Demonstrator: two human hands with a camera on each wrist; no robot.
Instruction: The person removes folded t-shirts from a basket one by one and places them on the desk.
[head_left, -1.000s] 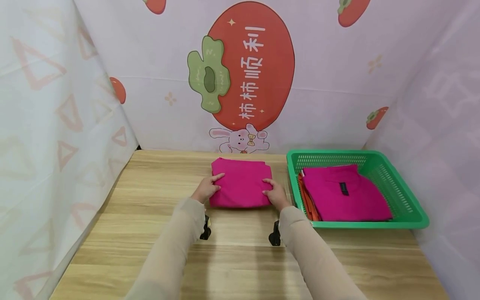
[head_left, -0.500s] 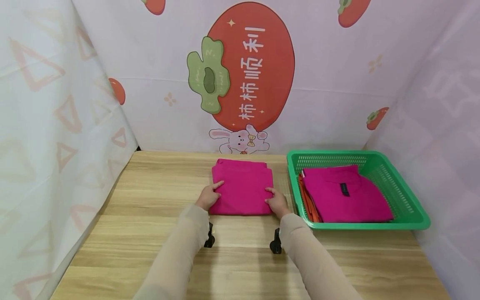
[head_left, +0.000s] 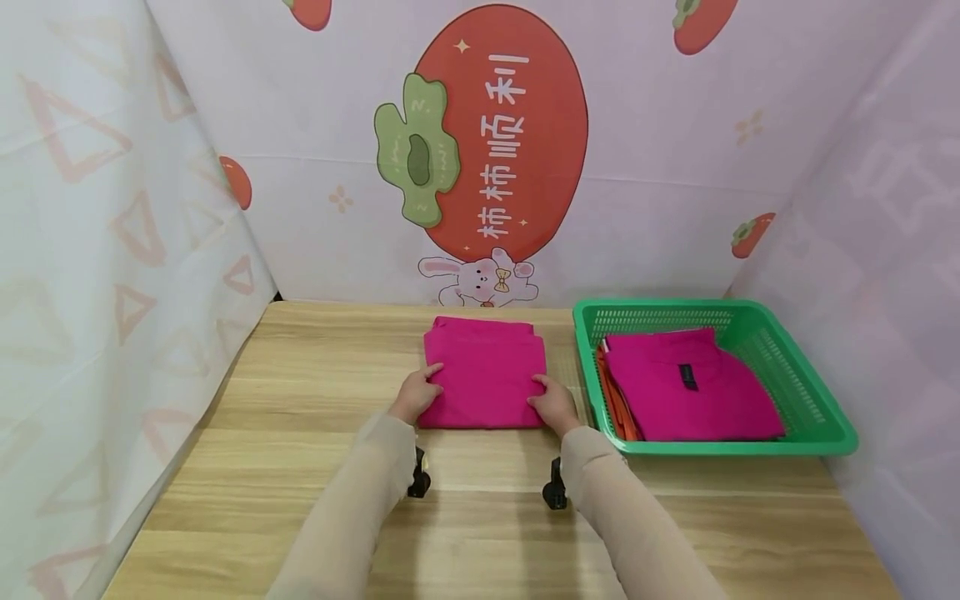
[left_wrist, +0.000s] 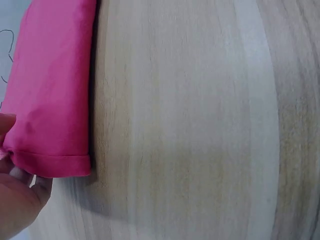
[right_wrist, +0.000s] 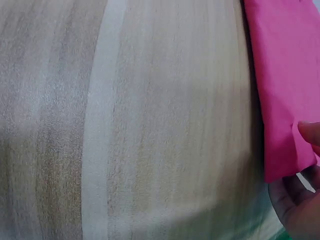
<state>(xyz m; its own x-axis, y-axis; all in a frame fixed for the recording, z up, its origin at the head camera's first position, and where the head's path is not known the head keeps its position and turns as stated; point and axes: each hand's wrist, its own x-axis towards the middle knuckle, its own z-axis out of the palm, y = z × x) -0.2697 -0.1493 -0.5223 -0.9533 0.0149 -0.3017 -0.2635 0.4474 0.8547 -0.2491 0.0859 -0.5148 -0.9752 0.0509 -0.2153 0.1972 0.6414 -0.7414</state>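
A folded bright pink garment (head_left: 483, 379) lies on the wooden table, its near edge toward me and a second layer showing at the far side. My left hand (head_left: 416, 394) grips its left edge, and my right hand (head_left: 555, 404) grips the right edge. In the left wrist view, the left hand (left_wrist: 22, 197) has its thumb on top and other fingers curled under a stitched hem of the garment (left_wrist: 52, 95). Seen from the right wrist, the right hand (right_wrist: 305, 200) pinches the garment's corner (right_wrist: 282, 100) likewise. Fingers beneath the cloth are partly hidden.
To the right stands a green plastic basket (head_left: 813, 375). Inside it lies a folded pink shirt (head_left: 675, 392) with a dark neck label, over an orange cloth (head_left: 618, 404). A printed curtain (head_left: 645, 225) rises behind the wooden table (head_left: 300, 367).
Both hands have shifted slightly toward me with the garment's near edge. More of the far layer now shows behind the top fold. In the last half second hardly anything has moved.
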